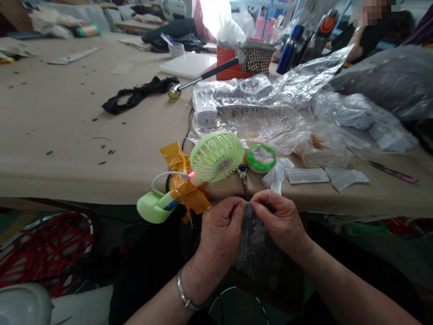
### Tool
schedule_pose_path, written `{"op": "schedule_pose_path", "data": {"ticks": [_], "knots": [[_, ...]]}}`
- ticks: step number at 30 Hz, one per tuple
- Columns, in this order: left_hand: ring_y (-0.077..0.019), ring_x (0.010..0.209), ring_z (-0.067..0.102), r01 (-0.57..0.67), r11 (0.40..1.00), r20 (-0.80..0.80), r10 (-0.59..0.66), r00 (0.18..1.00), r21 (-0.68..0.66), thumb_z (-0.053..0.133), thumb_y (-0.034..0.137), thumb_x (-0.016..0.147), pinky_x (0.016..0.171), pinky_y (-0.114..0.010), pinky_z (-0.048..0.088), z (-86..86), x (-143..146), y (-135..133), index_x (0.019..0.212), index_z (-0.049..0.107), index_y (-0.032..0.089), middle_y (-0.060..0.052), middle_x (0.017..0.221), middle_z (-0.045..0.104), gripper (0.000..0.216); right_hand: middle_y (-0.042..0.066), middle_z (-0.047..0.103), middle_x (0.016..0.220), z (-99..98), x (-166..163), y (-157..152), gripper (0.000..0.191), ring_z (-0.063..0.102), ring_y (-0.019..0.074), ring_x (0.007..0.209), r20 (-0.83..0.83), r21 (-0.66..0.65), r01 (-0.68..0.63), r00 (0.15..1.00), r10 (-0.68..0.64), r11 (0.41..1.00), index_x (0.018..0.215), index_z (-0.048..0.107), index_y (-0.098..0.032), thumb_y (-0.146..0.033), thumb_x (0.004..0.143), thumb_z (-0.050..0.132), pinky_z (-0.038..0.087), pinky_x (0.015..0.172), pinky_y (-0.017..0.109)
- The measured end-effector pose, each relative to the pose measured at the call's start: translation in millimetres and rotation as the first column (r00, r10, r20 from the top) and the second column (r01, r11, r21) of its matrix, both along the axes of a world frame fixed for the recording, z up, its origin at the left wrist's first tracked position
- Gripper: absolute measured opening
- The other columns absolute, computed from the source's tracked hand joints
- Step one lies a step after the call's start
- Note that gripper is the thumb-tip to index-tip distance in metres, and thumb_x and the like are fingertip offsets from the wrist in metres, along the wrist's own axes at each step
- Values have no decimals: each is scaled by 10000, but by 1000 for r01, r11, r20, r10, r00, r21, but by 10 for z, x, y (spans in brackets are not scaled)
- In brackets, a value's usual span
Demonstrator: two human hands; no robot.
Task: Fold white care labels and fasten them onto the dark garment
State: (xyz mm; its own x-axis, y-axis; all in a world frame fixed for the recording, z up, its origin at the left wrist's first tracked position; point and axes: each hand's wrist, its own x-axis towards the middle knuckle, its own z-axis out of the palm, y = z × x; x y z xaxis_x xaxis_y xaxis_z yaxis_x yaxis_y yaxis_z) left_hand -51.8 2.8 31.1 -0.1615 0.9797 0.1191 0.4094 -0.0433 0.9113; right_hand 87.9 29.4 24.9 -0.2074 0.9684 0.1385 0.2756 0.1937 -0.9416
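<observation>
The head view looks forward and down across the table [144,141], seemingly close.

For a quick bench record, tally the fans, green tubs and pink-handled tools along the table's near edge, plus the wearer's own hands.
Fan: 1
Green tub: 1
Pink-handled tool: 1
Hands: 2, left hand and right hand
Total: 5

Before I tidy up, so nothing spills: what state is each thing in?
Left hand: pinching something small, unclear what
Right hand: likewise pinching
Green fan: tilted, white cable plugged in, pink light on, spin unclear
Green tub: open, white contents showing
Black cloth: crumpled
Pink-handled tool: lying flat
</observation>
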Motion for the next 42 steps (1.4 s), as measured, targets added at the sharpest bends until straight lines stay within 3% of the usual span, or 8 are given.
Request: {"op": "schedule_pose_path", "data": {"ticks": [14,18,21,25,29,32,37,42], "knots": [[-101,570,556,57,997,77,-53,996,-50,559,216,832,551,-181,412,-60,-9,-187,761,679,189,30,628,635,142,6,703,769,-20,150,-228,125,647,139,692,-16,-36,-27,1000,26,999,919,670,-198,-255,819,622,513,638,230],[-144,626,615,58,988,132,-38,991,-144,591,235,803,610,-221,455,-228,13,-231,749,709,205,8,660,687,134,4,666,730,102,405,-231,69,620,129,667,260,288,-77,966,0,955,808,643,-202,-199,846,585,502,631,234],[-200,864,673,83,976,174,-48,984,-200,622,243,778,806,-284,480,-351,56,-218,911,735,231,-30,912,751,175,52,674,889,132,561,-62,136,613,192,869,419,607,-76,876,-237,791,957,654,-207,-197,826,618,501,822,334],[-233,959,659,103,969,208,-55,977,-225,630,241,765,893,-339,459,-402,124,-197,930,743,242,-50,988,744,200,87,682,1017,51,634,165,226,569,255,1030,571,677,-168,734,-368,716,1051,664,-197,-244,836,610,447,934,426],[-211,800,656,170,951,322,-81,943,-257,623,218,758,778,-311,480,-299,222,-179,753,744,216,-41,803,741,121,60,705,961,8,653,166,184,590,216,989,512,695,-185,806,-297,695,974,679,-210,-142,850,561,472,892,392],[-185,717,633,275,890,607,2,795,-363,621,284,784,688,-289,487,-168,332,-144,757,716,171,-53,729,709,149,56,707,931,57,671,12,200,602,211,979,447,708,-188,865,-226,681,967,669,-217,-111,832,567,488,862,389],[-144,706,634,497,821,949,163,270,-282,623,353,814,643,-246,500,-9,518,-37,879,670,123,-87,842,701,244,44,717,915,126,672,-325,165,615,211,983,475,691,-268,868,-142,671,938,656,-221,-145,839,548,473,864,396],[-101,582,611,445,808,917,284,279,-386,674,180,759,558,-187,475,7,619,42,810,658,108,-36,675,672,89,59,700,981,142,779,-316,239,590,222,1029,526,652,-326,845,-98,685,1063,616,-194,-167,829,572,464,905,397]]}}
